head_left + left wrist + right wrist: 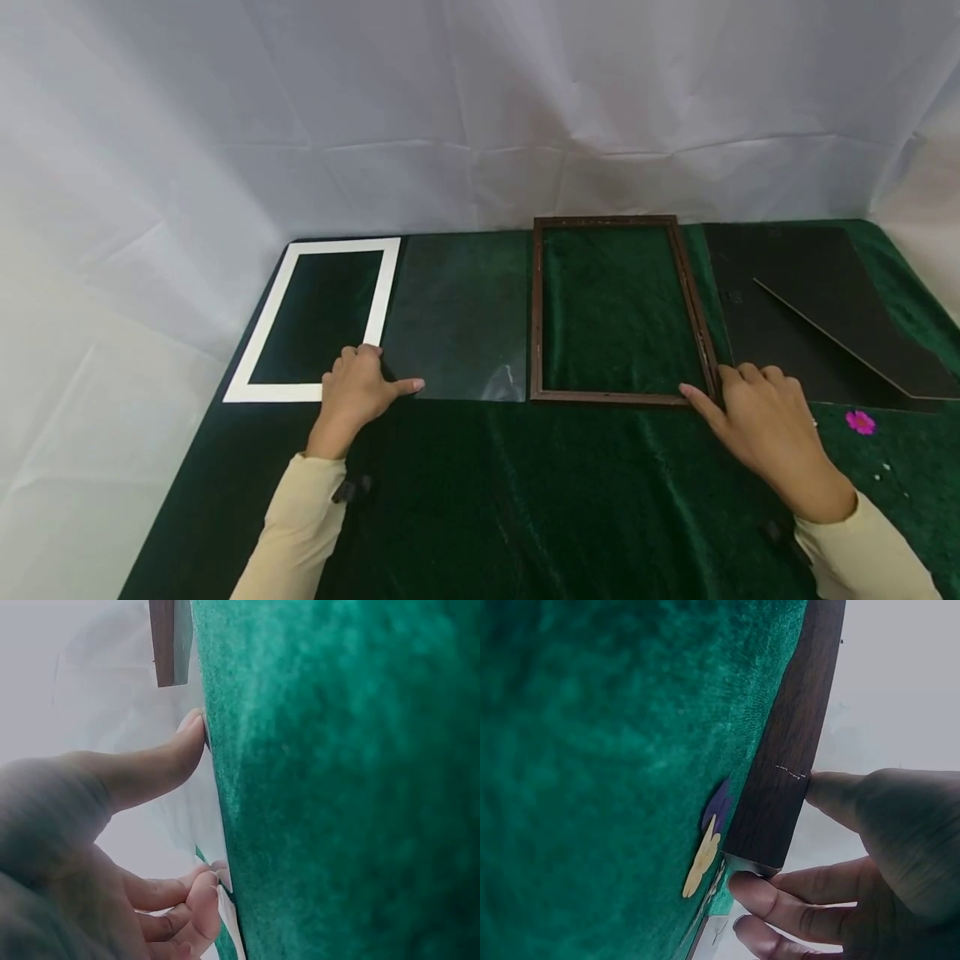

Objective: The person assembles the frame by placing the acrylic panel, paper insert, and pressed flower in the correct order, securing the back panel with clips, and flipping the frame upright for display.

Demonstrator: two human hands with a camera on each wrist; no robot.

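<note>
Head view: left hand (358, 390) down on the green cloth (525, 492) at about 8 o'clock of the table, fingers loosely bent over the near right corner of the white mat board (258, 392), thumb stretched toward 3 o'clock onto the near left corner of the clear sheet (457, 321). No closed grip, only light contact. Right hand (765, 425) at about 4 o'clock, fingers relaxed on the near right corner of the brown wooden frame (611, 397), thumb laid along its near rail. Frame flat at the middle of the table, near 12 o'clock, between the clear sheet at its 9 o'clock and the black backing board (795, 317) at its 3 o'clock. Small pink flower (860, 422) on the cloth just to the right of the right hand.

Left wrist view: thumb (161, 761) tip pressed to the cloth edge, curled fingertips (206, 896) touching a pale edge below, probably the mat board, though too blurred to be sure. Corner of the frame (169, 641) at 12 o'clock.

Right wrist view: frame rail (787, 757) running from 1 o'clock to 6 o'clock, thumb (840, 796) touching its outer side, fingertips (761, 894) at its end corner. Pressed yellow and purple flower bits (705, 851) on the cloth beside the rail.
</note>
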